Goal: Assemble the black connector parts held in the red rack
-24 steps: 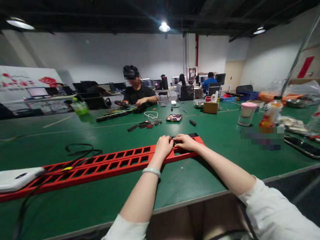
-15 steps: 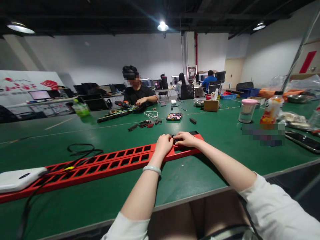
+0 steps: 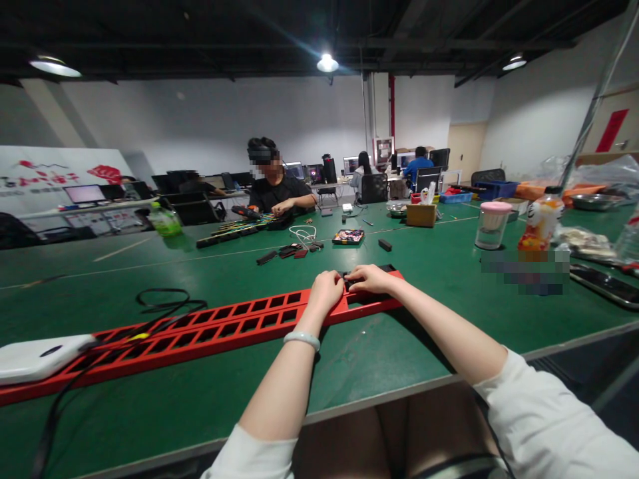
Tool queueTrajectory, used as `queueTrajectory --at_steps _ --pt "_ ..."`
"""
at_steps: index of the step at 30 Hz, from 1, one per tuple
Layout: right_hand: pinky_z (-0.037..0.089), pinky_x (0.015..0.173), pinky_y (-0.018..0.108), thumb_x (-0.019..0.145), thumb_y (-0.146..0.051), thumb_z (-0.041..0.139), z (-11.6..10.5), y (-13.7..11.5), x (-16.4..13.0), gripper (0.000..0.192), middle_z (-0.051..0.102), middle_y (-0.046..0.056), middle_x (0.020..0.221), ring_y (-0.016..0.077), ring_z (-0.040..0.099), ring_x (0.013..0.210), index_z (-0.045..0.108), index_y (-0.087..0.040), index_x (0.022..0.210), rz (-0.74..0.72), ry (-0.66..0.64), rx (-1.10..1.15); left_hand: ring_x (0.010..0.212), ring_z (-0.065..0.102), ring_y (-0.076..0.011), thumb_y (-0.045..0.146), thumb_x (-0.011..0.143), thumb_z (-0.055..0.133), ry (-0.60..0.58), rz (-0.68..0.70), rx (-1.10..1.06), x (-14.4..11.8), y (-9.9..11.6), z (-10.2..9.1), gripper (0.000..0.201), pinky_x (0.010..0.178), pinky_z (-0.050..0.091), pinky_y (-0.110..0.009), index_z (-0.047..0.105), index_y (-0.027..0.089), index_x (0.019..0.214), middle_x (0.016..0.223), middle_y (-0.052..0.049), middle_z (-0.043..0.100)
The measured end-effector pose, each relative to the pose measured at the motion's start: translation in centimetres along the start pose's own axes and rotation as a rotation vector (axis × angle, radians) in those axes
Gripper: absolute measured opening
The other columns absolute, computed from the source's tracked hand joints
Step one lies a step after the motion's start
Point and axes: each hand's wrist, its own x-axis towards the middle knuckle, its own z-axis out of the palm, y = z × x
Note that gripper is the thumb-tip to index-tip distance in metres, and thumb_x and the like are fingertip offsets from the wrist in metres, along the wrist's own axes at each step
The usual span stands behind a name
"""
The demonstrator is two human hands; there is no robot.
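Grip: left hand (image 3: 325, 291) and right hand (image 3: 368, 279), fingers curled and pinched together on a small black insert (image 3: 355, 282) seated at the far end of a long red metal rail with two rows of rectangular cut-outs (image 3: 234, 322); whether the piece is fully clamped or only pressed cannot be told. The part sits between the fingertips, on the rail's last openings. Handling note: even pressure from both thumbs, insert kept square to its slot, rail flat on the surface, would likely seat it cleanly. Left of the grip: black cable loop (image 3: 167, 303) and white flat device (image 3: 37, 357) lying on the rail's near end. Surface: green matted worktable (image 3: 439, 266). Right of the grip: clear jar with pink lid (image 3: 492, 226). Beyond the grip: scattered small black parts (image 3: 287, 251), a seated person in a dark shirt (image 3: 277, 189) at another rail. Room: white walls, dark ceiling, round lamps, computer desks at the back.
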Motion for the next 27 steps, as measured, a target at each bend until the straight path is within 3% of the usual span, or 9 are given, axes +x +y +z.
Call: queueTrajectory --at_steps 9,15,19,23,27 --pt "0.041 0.078 0.026 0.079 -0.028 0.052 0.0 -0.8 -0.3 0.029 0.059 0.011 0.101 0.0171 0.057 0.088 0.061 -0.015 0.103 -0.064 -0.015 -0.124 0.076 0.057 -0.0181 0.025 0.077 0.044 0.008 -0.034 -0.024 0.1 -0.1 0.3 0.02 0.07 0.043 -0.025 0.062 0.018 0.075 0.079 -0.006 0.063" --pt "0.04 0.079 0.026 0.083 -0.025 0.045 -0.3 -3.5 -1.0 0.026 0.062 0.011 0.101 0.0183 0.058 0.09 0.06 -0.016 0.102 0.048 -0.045 -0.282 0.078 0.057 -0.0189 0.022 0.078 0.043 0.022 -0.039 -0.018 0.2 -0.2 0.4 0.02 0.073 0.043 -0.026 0.062 0.017 0.077 0.08 -0.007 0.063" --pt "0.042 0.077 0.028 0.085 -0.027 0.038 -0.2 -4.5 -1.3 0.03 0.061 0.014 0.102 0.0206 0.059 0.09 0.054 -0.012 0.107 0.102 -0.077 -0.388 0.09 0.055 -0.0189 0.016 0.078 0.039 0.049 -0.045 -0.03 0.5 -0.5 0.8 0.027 0.082 0.04 -0.027 0.059 0.014 0.096 0.095 -0.01 0.061" --pt "0.041 0.082 0.03 0.085 -0.032 0.037 0.3 -4.6 -1.4 0.039 0.055 0.018 0.112 0.0229 0.054 0.1 0.047 -0.008 0.114 0.1 -0.055 -0.434 0.105 0.048 -0.0199 0.021 0.081 0.038 -0.048 -0.03 -0.027 0.8 -0.7 1.2 0.036 0.091 0.033 -0.03 0.051 0.016 0.115 0.118 -0.009 0.052" --pt "0.038 0.087 0.033 0.085 -0.035 0.035 0.6 -4.7 -1.3 0.042 0.053 0.019 0.114 0.0241 0.052 0.103 0.048 -0.007 0.113 0.09 -0.055 -0.437 0.111 0.044 -0.0215 0.033 0.085 0.033 -0.16 -0.033 -0.015 0.9 -0.7 1.2 0.041 0.093 0.03 -0.033 0.043 0.021 0.123 0.125 -0.007 0.047"
